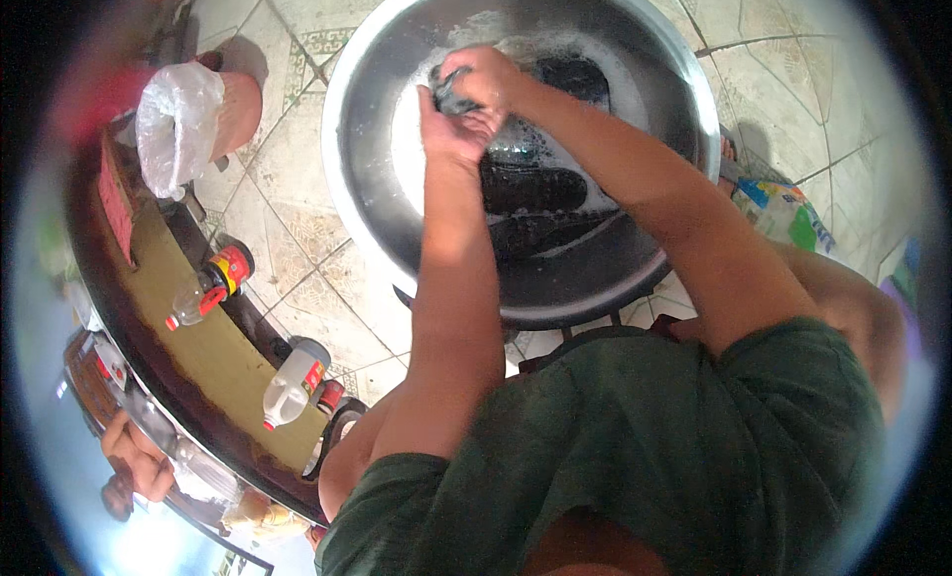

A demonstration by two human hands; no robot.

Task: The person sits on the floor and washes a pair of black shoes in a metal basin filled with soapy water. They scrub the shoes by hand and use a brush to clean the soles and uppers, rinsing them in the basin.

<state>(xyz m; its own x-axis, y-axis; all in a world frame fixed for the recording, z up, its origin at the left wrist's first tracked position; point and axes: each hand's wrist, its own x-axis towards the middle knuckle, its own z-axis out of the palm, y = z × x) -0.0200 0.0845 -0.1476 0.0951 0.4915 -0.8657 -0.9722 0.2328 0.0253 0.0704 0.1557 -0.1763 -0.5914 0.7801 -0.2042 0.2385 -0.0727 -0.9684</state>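
A large round metal basin (364,226) with soapy water stands before me. Over its far left part, my right hand (487,74) is closed around a dark, wet wad (450,93), which could be a cloth or a scrubber. Just below it is my left hand (454,133), palm up with the thumb raised beside the wad. My right hand hides most of the left fingers. Deeper in the basin lies a dark, wet object (532,189) ringed by suds; its kind is unclear.
On a low shelf at left stand a clear bottle (190,304), a dark jar with a red and yellow label (232,267) and a white plastic jug (294,386). Beyond them is a bin with a plastic bag liner (178,122). A colourful printed bag (781,212) lies right of the basin.
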